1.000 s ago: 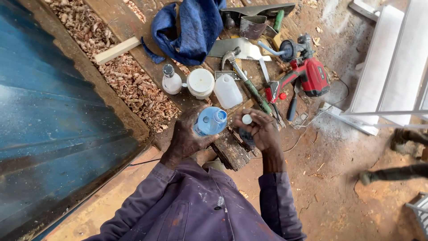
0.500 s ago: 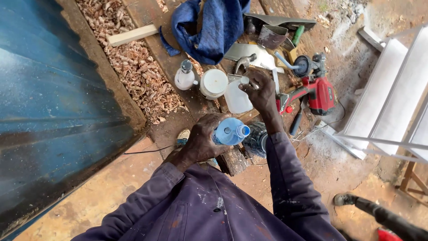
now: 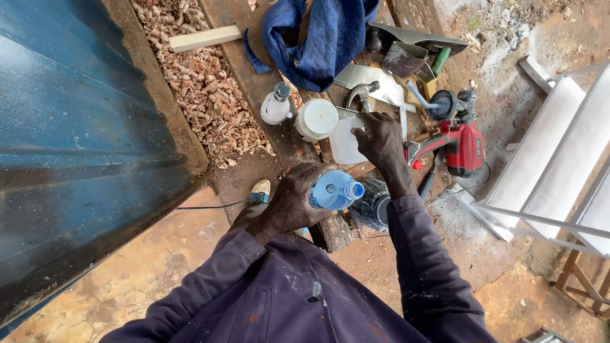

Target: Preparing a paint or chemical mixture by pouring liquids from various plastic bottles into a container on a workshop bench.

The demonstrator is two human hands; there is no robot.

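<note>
We are gripping a blue plastic bottle (image 3: 333,190) in our left hand (image 3: 295,200), fingers wrapped round its body, its open neck pointing right and no cap on it; our right hand (image 3: 380,136) is reaching forward and lying, fingers curled, on the edge of a white plastic jug (image 3: 346,141), though we cannot tell whether it is actually clasping it; just under the right forearm a dark bottle (image 3: 372,204) is lying beside the blue one. Left of the jug a white round tub (image 3: 316,119) is standing, and beyond it a small white bottle with a dark cap (image 3: 276,106); behind our right hand a hammer (image 3: 362,95) and a saw blade (image 3: 375,79) are resting on the wooden bench (image 3: 238,51); to the right a red power tool (image 3: 460,147) is lying near a blue-handled tool (image 3: 432,101); a blue cloth (image 3: 318,35) is heaped at the back, wood shavings (image 3: 203,95) are piling along the blue metal sheet (image 3: 70,140), and white frames (image 3: 546,165) are leaning at the far right.
</note>
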